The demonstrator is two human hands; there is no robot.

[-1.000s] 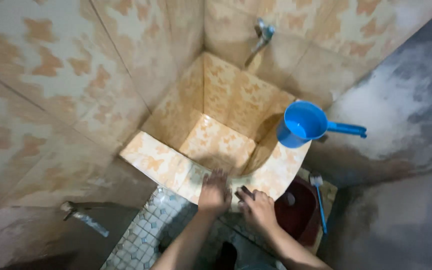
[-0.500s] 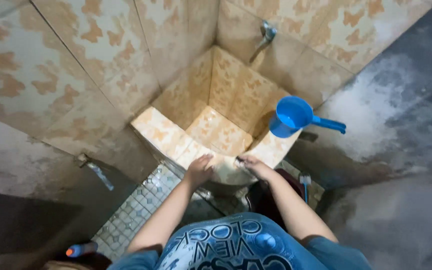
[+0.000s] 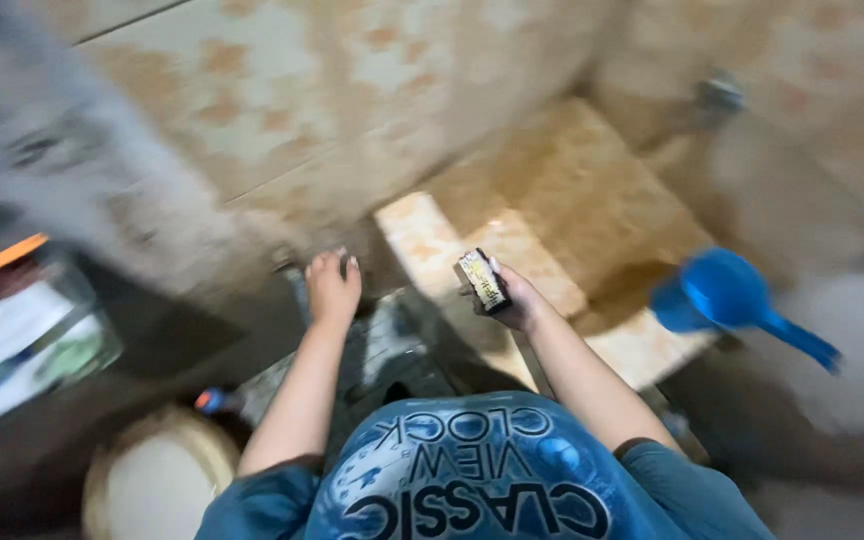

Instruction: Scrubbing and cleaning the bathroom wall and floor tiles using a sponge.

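Scrub pad point(image 3: 482, 280) clamped in right hand point(image 3: 517, 298), lifted above tiled basin rim point(image 3: 422, 240) | left hand point(image 3: 333, 288) open, empty, near wall | blue dipper point(image 3: 727, 300) beside.

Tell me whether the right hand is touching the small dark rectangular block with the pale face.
Touching. The head view shows the right hand gripping the small dark rectangular block, its fingers wrapped around the block's far side, held up in front of the tiled basin.
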